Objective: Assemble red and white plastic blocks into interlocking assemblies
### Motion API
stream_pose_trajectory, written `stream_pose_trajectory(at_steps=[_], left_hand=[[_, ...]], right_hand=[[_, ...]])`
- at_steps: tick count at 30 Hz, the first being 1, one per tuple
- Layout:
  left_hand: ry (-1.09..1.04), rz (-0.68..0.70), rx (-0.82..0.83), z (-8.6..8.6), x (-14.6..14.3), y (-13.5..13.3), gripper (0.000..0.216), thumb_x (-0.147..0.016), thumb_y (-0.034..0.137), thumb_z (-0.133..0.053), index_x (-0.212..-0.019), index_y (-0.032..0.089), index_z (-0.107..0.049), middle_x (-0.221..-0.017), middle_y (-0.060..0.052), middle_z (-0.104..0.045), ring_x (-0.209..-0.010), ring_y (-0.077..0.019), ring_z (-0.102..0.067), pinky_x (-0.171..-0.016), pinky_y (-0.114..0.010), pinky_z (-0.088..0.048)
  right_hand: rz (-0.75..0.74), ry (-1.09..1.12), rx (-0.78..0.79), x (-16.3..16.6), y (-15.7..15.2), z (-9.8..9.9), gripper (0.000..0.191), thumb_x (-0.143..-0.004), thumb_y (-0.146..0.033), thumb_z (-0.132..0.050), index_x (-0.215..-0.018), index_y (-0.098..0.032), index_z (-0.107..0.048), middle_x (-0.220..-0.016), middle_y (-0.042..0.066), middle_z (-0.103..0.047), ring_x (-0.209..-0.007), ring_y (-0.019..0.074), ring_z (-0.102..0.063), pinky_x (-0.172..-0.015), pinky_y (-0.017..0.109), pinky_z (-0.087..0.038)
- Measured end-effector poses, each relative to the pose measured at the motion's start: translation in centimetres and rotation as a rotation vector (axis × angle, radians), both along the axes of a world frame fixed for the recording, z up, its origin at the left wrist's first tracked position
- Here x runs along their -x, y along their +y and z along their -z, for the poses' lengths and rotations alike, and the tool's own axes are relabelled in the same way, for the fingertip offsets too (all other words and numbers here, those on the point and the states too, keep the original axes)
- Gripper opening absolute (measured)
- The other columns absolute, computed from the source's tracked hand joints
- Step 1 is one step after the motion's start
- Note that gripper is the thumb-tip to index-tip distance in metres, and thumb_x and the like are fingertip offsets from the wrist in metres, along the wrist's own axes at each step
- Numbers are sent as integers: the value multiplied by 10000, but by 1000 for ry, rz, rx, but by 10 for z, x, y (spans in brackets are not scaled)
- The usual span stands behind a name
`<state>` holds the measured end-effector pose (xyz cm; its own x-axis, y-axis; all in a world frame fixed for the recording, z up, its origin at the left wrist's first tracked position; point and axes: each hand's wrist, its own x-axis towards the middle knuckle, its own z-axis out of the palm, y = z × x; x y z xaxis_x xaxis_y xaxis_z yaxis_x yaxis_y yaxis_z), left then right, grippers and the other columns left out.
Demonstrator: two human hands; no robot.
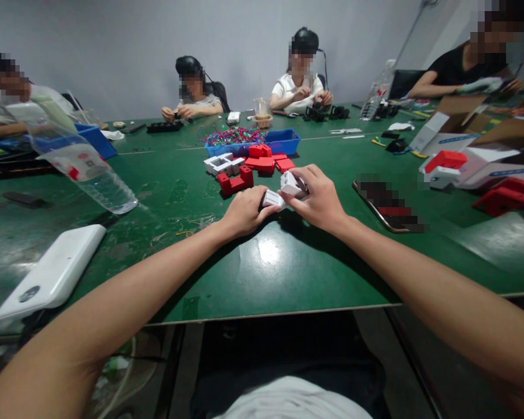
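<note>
My left hand (pixel 245 210) is closed on a small white plastic block (pixel 272 199) with slots in its face. In my right hand (pixel 321 196), thumb and fingers grip another white plastic housing (pixel 290 184), tilted up. The two white parts meet or nearly meet just above the table; I cannot tell if they are joined. Beyond my hands lie several red plastic housings (pixel 262 162), a red bracket-shaped piece (pixel 236 181) and white plastic frames (pixel 224 164). My fingers hide parts of both held pieces.
Behind the parts, a blue bin (pixel 283 144) holds coloured wires (pixel 238 136). A phone (pixel 386 206) lies right, near cardboard boxes (pixel 458 116). At left are a plastic bottle (pixel 87 169) and a white power-bank-like device (pixel 55 270). Several people sit around the green table (pixel 262 279).
</note>
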<state>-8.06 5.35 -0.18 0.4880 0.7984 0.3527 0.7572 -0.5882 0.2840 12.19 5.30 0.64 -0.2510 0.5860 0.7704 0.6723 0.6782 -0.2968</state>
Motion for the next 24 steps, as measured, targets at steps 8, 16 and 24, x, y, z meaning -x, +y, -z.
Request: stream_pose_trajectory(at_steps=[8,16,24], left_hand=[[-85,80,-16,2,2,2,378,-903,463,-626,-1112,155,-561,-1057,-103,-681,-898,-242,-641,-756,-338,-471],[-76,49,-46,5,2,2,355,-891,393,-616,-1145,157,-546,-1078,-107,-682,-909,-246,-649,-767,-348,-485],[-45,36,-29,2,1,1,344,-899,388,-608,-1151,162,-547,-1089,-109,-687,-924,-245,-651,-793,-358,-494]], right_hand=[[-25,3,3,1,2,4,298,-812,-238,-660,-1103,-190,-614,-1010,105,-649,-908,258,-618,-794,384,-497],[-89,-15,-37,1,1,5,359,-746,-145,-603,-1100,-202,-582,-1074,112,-639,-982,274,-609,-847,400,-490],[-111,-9,-28,0,3,4,371,-728,-149,-601,-1095,-199,-584,-1067,107,-650,-966,268,-605,-842,396,-486]])
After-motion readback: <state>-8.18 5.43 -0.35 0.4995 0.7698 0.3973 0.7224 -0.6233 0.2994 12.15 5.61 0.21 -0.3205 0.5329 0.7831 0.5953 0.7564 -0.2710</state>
